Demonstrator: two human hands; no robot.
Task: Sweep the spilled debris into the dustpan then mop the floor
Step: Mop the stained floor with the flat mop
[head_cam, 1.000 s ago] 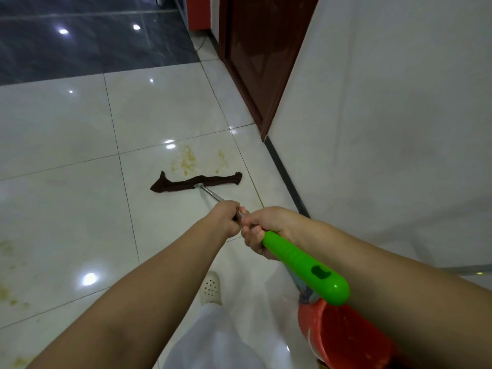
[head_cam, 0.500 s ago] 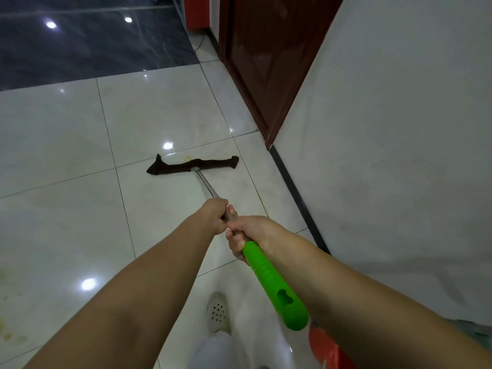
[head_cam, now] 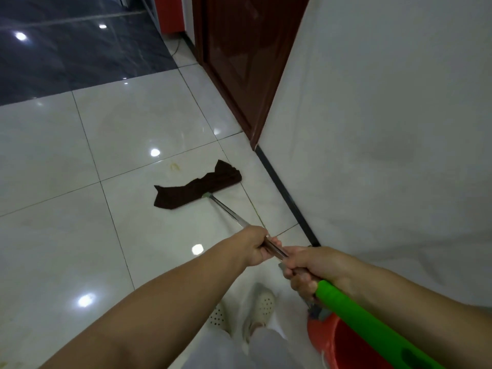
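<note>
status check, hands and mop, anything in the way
Left hand and right hand both clamped on mop handle. Brown mop cloth flat on tile, yellowish stain just beyond it. Red bucket by feet; path open.

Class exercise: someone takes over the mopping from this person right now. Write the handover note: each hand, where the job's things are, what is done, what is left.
Left hand: shut on the mop handle's metal shaft.
Right hand: shut on the same handle, just above the green grip.
Mop cloth: flat on the white tile floor, close to the dark baseboard.
Red bucket: by the person's feet, at the right.
Done: no loose debris visible; mopping under way.
Left: a faint yellowish stain just beyond the cloth; mop it.
</note>
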